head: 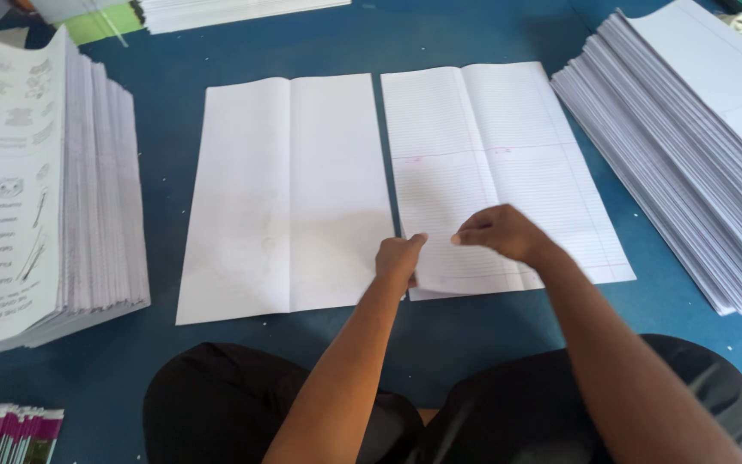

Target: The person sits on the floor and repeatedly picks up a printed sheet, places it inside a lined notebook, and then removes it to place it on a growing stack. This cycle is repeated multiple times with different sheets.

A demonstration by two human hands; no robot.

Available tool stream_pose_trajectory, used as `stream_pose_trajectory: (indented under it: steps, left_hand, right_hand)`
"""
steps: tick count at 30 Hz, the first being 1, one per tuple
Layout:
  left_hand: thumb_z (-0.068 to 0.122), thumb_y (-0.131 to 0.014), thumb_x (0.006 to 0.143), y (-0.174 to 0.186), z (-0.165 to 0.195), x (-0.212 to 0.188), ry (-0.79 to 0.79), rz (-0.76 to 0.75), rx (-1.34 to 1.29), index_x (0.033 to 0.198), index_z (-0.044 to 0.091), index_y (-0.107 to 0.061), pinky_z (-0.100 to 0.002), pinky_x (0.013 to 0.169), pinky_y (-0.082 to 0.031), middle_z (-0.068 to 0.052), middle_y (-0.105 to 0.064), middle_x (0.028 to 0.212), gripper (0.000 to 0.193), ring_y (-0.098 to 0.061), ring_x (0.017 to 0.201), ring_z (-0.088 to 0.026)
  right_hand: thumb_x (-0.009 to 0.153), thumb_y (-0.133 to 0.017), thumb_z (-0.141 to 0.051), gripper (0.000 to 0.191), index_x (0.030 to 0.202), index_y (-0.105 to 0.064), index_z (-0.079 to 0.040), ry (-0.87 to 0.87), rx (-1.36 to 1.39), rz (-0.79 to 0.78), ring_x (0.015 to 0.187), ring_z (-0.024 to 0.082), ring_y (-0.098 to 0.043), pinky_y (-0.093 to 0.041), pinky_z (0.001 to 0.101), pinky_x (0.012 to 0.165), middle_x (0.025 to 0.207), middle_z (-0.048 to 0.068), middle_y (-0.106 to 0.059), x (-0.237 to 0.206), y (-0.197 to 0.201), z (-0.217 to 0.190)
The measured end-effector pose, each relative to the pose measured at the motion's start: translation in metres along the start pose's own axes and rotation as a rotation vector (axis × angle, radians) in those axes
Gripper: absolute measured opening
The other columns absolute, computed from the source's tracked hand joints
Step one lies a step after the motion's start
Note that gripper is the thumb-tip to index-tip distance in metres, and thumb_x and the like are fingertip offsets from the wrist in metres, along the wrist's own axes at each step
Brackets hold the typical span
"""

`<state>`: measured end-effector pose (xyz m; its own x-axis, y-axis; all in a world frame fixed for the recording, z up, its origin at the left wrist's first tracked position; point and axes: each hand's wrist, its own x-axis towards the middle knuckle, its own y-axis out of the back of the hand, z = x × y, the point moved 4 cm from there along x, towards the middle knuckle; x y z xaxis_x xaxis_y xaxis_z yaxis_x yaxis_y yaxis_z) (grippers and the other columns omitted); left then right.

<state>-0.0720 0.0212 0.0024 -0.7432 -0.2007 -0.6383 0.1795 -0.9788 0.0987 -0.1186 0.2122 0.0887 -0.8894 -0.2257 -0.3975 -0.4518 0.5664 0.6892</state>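
Left hand (398, 256): resting at the lined sheet's lower-left corner, at about 7 o'clock on the sheet, grip pinching the paper's edge.
Right hand (501, 232): hovering just to the 3 o'clock side of the left hand, fingertips drawn together over the sheet; whether they are nipping paper, I cannot tell.
Lined sheet (508, 146): lying flat on the blue surface (474, 335), long axis running 6 to 12 o'clock, ruled, creased down the middle.
Plain sheet (289, 189): lying just beside it at 9 o'clock, parallel.
Printed stack (36, 189): sitting far at 9 o'clock.
White stack (697, 155): sitting at 3 o'clock.
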Motion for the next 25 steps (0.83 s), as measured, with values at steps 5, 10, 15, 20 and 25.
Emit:
stream_pose_trajectory:
  steps: [5,10,15,20,25]
  left_hand:
    - [0.021,-0.072,0.085,0.005,-0.015,0.024,-0.029,0.098,0.011,0.098,-0.003,-0.072,-0.043,0.056,-0.059,-0.019,-0.073,0.093,0.028,-0.072,0.072,-0.03]
    - [0.021,-0.071,0.086,0.013,-0.022,0.027,-0.078,0.157,0.12,0.091,-0.002,-0.074,-0.043,0.055,-0.055,-0.017,-0.073,0.082,0.024,-0.07,0.065,-0.029]
    - [0.022,-0.071,0.087,0.018,-0.022,0.023,-0.05,0.153,0.138,0.097,-0.001,-0.074,-0.041,0.056,-0.055,-0.017,-0.074,0.084,0.026,-0.071,0.066,-0.03]
    - [0.022,-0.071,0.087,0.022,-0.022,0.016,-0.038,0.157,0.094,0.102,0.0,-0.074,-0.04,0.058,-0.056,-0.015,-0.074,0.088,0.026,-0.072,0.072,-0.027]
    - [0.022,-0.07,0.089,0.028,-0.023,0.012,-0.024,0.131,0.099,0.102,-0.002,-0.076,-0.039,0.058,-0.055,-0.016,-0.076,0.088,0.027,-0.072,0.071,-0.028]
  right_hand:
    - [0.078,-0.082,-0.043,0.045,0.107,-0.08,-0.009,-0.005,-0.087,0.11,0.104,0.029,-0.072,-0.056,0.0446,0.094,0.107,0.014,-0.078,-0.001,0.062,0.034]
    - [0.086,-0.078,-0.044,0.04,0.109,-0.08,-0.011,-0.13,-0.215,0.275,0.112,0.028,-0.068,-0.052,0.0486,0.1,0.117,0.012,-0.076,-0.005,0.126,0.084]
    - [0.093,-0.074,-0.049,0.044,0.115,-0.077,-0.011,-0.267,-0.26,0.469,0.112,0.03,-0.067,-0.052,0.05,0.102,0.118,0.013,-0.074,-0.032,0.194,0.134]
    - [0.094,-0.077,-0.048,0.052,0.129,-0.073,-0.009,-0.233,-0.469,0.721,0.108,0.035,-0.068,-0.052,0.0495,0.098,0.119,0.02,-0.073,-0.057,0.239,0.173]
    - [0.103,-0.07,-0.048,0.052,0.134,-0.069,-0.006,-0.25,-0.644,0.735,0.117,0.037,-0.066,-0.05,0.0485,0.1,0.122,0.024,-0.072,-0.057,0.259,0.216]
